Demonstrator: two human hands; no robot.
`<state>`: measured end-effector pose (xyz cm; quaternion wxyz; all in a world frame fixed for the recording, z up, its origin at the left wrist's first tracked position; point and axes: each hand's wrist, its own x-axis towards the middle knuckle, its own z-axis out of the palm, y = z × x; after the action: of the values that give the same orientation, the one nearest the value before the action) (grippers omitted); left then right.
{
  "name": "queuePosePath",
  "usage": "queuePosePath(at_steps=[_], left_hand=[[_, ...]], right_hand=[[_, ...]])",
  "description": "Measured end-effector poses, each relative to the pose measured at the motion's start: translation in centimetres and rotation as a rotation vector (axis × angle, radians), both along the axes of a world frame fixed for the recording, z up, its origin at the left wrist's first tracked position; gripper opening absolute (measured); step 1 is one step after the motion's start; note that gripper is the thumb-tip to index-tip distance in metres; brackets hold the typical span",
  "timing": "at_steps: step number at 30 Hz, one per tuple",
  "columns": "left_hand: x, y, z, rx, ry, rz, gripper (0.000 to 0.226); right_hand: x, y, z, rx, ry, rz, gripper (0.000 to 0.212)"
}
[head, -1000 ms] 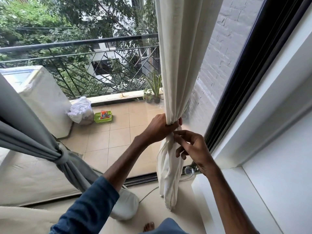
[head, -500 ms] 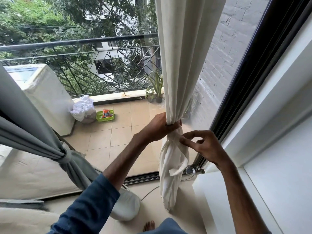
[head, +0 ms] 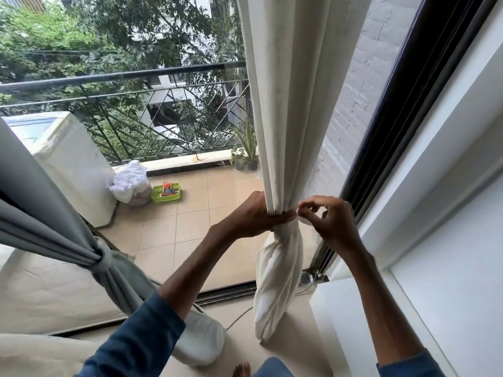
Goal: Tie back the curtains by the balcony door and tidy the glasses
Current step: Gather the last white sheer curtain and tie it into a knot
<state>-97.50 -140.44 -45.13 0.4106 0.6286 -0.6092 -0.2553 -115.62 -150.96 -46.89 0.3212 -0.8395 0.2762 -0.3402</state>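
Observation:
A cream curtain (head: 294,118) hangs in front of the balcony door glass, gathered into a narrow waist at mid-height. My left hand (head: 255,216) is wrapped around that waist from the left. My right hand (head: 329,221) pinches a strip of the cream fabric at the waist's right side. Below the hands the curtain bulges into a wrapped bundle (head: 277,281) that reaches the floor. At the left, a grey curtain (head: 40,213) is held in by a grey tie (head: 104,258). No glasses are in view.
The black door frame (head: 394,126) and a white wall ledge (head: 343,322) stand close on the right. A thin cable (head: 239,317) lies on the floor by the door track. Outside are a white washing machine (head: 70,164), a white bag (head: 130,183), a green basket (head: 166,192) and potted plants (head: 245,156).
My right hand rose from the bundle to the gathered waist and now pinches fabric beside my left hand. The loose strip below has been drawn in. My left hand kept its grip.

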Motion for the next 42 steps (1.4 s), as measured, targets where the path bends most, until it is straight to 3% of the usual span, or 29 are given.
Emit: queuePosePath(at_steps=[3, 8, 10, 14, 17, 21, 22, 25, 28, 33, 36, 39, 42], left_hand=[[-0.4, -0.2, 0.0, -0.005, -0.059, -0.071, 0.023], [-0.7, -0.3, -1.6, -0.051, -0.466, -0.090, 0.048], [-0.7, -0.3, -1.8, -0.009, -0.468, -0.056, 0.057], [-0.2, -0.4, -1.3, 0.068, -0.385, -0.046, 0.044], [0.2, -0.4, -1.0, 0.118, -0.400, -0.054, 0.052], [-0.1, -0.6, -1.1, 0.064, -0.638, 0.110, 0.064], [-0.2, -0.8, -1.0, 0.046, -0.648, 0.144, 0.063], [-0.4, -1.5, -0.8, 0.037, -0.552, 0.199, 0.053], [-0.1, -2.3, -1.1, 0.038, -0.474, 0.228, 0.047], [-0.5, -2.8, -1.4, 0.069, -0.336, 0.271, 0.034], [-1.2, -2.8, -1.2, 0.058, -0.279, 0.297, 0.026], [-1.7, -2.6, -0.8, 0.110, -0.105, 0.325, 0.026], [-1.6, -2.5, -1.1, 0.105, -0.124, 0.357, 0.026]], right_hand=[[1.1, 0.9, -0.6, 0.061, -0.078, 0.001, 0.010], [2.3, 1.9, -2.0, 0.100, -0.124, -0.099, 0.021], [2.7, 1.4, -3.5, 0.109, -0.067, -0.057, 0.005], [2.9, 0.8, -6.0, 0.400, -0.085, 0.100, 0.020], [2.6, 1.0, -5.7, 0.526, -0.163, 0.178, 0.025], [2.2, 0.7, -5.8, 0.472, -0.137, 0.070, 0.062], [2.0, 0.7, -5.8, 0.442, -0.123, 0.009, 0.055], [1.4, 1.6, -4.9, 0.308, -0.123, -0.131, 0.005], [1.0, 3.3, -3.8, 0.220, -0.201, -0.217, 0.010], [1.6, 6.6, -3.0, 0.283, -0.192, -0.065, 0.011], [2.0, 7.5, -3.0, 0.225, -0.156, -0.085, 0.027], [2.1, 7.8, -3.5, 0.163, -0.044, -0.129, 0.047], [2.1, 7.8, -3.5, 0.193, -0.060, -0.129, 0.027]])
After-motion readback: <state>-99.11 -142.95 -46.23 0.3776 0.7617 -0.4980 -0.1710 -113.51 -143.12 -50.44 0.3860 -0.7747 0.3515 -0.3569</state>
